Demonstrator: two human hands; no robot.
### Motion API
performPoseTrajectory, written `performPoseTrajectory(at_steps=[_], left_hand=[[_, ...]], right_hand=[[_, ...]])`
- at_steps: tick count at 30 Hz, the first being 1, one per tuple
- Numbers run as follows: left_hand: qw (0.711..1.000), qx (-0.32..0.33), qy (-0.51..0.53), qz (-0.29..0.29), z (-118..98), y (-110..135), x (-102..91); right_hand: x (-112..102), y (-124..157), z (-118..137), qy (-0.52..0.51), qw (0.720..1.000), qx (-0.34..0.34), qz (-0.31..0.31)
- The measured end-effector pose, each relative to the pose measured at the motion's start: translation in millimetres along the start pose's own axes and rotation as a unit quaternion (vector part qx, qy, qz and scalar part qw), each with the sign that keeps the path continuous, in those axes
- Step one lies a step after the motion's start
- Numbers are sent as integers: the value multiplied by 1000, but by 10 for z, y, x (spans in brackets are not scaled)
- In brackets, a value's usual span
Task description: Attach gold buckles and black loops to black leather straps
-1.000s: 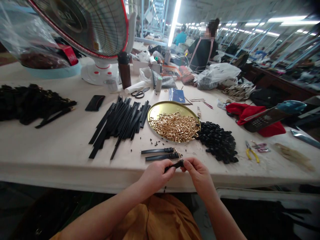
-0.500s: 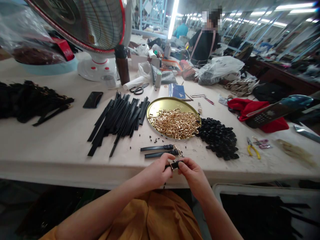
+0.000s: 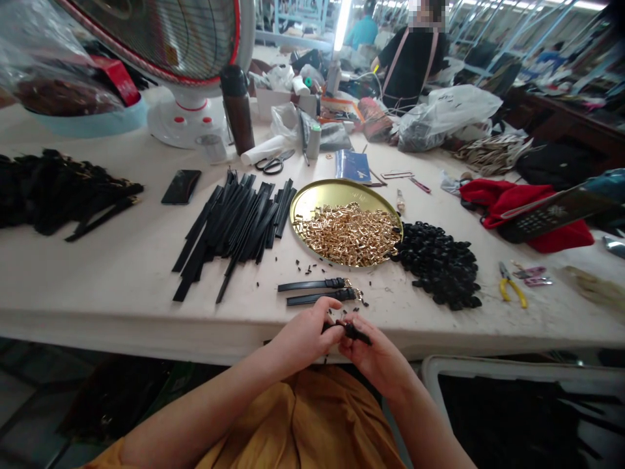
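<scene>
Strap (image 3: 360, 335), black, sits pinched in the grip of left hand (image 3: 303, 335) and right hand (image 3: 375, 358); slackened pressure could drop it.

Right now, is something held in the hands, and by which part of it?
Yes, a black strap: the left hand pinches its left part, and the right hand holds it further right. The fingers hide the exact spots.

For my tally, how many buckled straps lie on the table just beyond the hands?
2: the far strap, toward the gold tray, and the near strap beside it, closer to the left hand. Others may be hidden.
</scene>
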State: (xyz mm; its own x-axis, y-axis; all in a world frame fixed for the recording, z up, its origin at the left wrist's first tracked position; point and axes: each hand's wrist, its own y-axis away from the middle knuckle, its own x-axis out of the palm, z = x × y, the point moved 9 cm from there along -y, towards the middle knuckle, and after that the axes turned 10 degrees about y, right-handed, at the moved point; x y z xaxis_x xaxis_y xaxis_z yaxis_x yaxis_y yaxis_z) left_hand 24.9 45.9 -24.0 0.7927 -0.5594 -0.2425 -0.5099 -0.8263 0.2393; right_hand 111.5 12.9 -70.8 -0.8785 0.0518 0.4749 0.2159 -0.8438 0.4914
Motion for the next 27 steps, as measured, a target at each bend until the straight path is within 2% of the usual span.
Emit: performPoseTrajectory(at_steps=[4, 8, 13, 16, 18, 20, 22, 27], left_hand=[[1000, -7, -23, 0, 49, 13, 20], [999, -11, -42, -21, 102, 38, 12], [996, -28, -80, -31, 149, 103, 2], [999, -25, -26, 9, 121, 172, 71], [999, -29, 16, 35, 97, 214, 123], [998, -31, 30, 35, 74, 229, 138], [999, -33, 25, 24, 65, 221, 141], [997, -41, 54, 41, 139, 210, 176]], right_hand=[[-46, -16, -69, -3, 1000, -12, -24], [33, 28, -155, 15, 1000, 8, 6], [82, 95, -143, 39, 999, -13, 20], [-55, 105, -73, 114, 991, -64, -32], [-191, 136, 36, 196, 966, -126, -109], [-277, 206, 156, 277, 923, -186, -191], [-289, 276, 234, 325, 886, -225, -242], [-193, 284, 226, 417, 858, -220, -205]])
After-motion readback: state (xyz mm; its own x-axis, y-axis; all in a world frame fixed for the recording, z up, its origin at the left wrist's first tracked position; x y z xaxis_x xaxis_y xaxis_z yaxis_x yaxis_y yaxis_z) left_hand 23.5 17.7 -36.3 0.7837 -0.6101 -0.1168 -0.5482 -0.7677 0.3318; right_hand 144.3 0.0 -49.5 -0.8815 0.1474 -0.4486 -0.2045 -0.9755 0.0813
